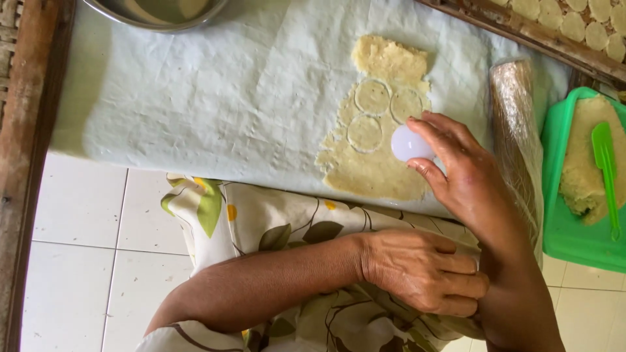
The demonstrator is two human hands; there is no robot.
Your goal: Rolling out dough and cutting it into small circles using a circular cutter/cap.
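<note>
The metal bowl [156, 13] is cut off at the top edge.

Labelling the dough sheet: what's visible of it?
The rolled dough sheet is pale yellow, thin and flat, with ragged edges, lying on a pale wrinkled cloth. Three round discs are cut into it but not lifted. The right hand presses a white round cutter onto its right edge.
</note>
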